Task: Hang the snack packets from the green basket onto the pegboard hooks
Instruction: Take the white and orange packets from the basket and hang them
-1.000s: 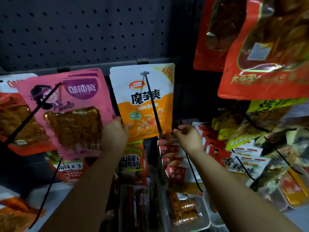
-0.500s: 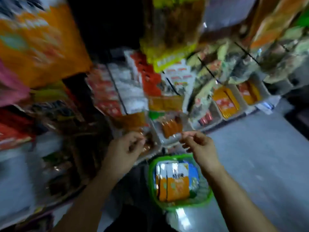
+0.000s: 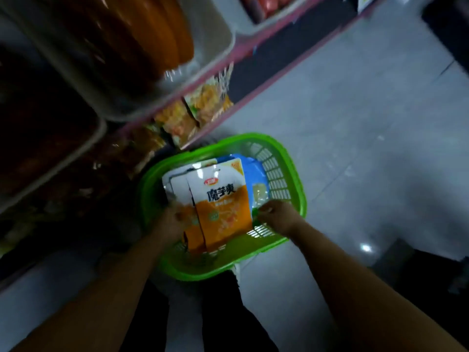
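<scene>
Hands: left hand (image 3: 175, 219) and right hand (image 3: 275, 215) are reaching into green basket (image 3: 295, 179); grips blurred, unclear.
Advice: pinch orange konjac packet (image 3: 223, 201) singly.

Basket (image 3: 291, 174) open from above, packets (image 3: 223, 199) filling its left, shelf trays (image 3: 215, 52) overhanging upper left, bare floor (image 3: 368, 123) right

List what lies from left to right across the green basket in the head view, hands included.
left hand → orange-and-white snack packet → right hand → right rim of the green basket
</scene>
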